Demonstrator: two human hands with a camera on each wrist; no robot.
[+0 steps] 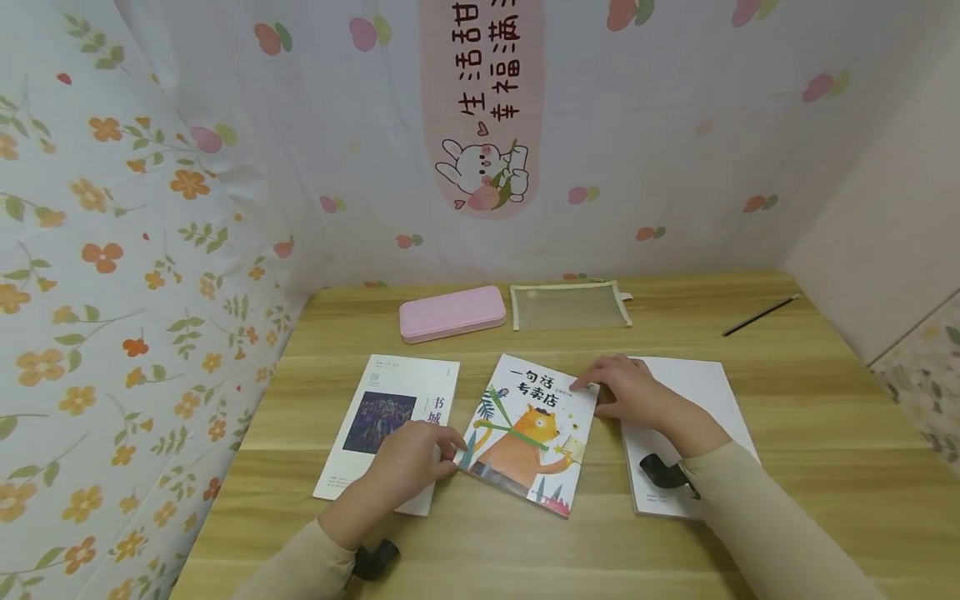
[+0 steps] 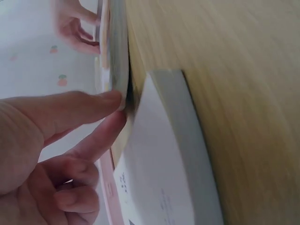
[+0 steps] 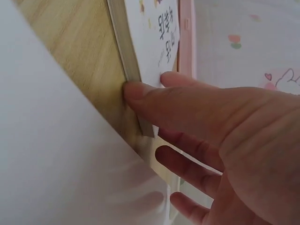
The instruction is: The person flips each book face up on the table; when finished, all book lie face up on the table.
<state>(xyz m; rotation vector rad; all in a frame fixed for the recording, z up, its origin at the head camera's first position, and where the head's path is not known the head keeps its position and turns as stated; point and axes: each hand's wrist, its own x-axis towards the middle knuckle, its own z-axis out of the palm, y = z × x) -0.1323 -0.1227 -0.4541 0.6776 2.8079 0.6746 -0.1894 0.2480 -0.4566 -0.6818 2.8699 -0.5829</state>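
Note:
A picture book (image 1: 528,433) with an orange bear on its cover lies at a slant on the wooden table. At its lower left corner, my left hand (image 1: 411,457) pinches the book between thumb and index finger, the other fingers curled in. My right hand (image 1: 633,390) grips the upper right corner, thumb (image 3: 140,91) against the page edge and a fingertip over the cover. Left of it is a white book (image 1: 360,467) with a dark picture, partly hidden under my left hand. A white-covered book (image 1: 693,379) lies beneath my right wrist.
Behind the books are a pink pencil case (image 1: 453,312) and a mesh zip pouch (image 1: 572,307). A dark pencil (image 1: 761,315) lies at the back right. Patterned cloth (image 1: 360,167) hangs along the table's back and left sides.

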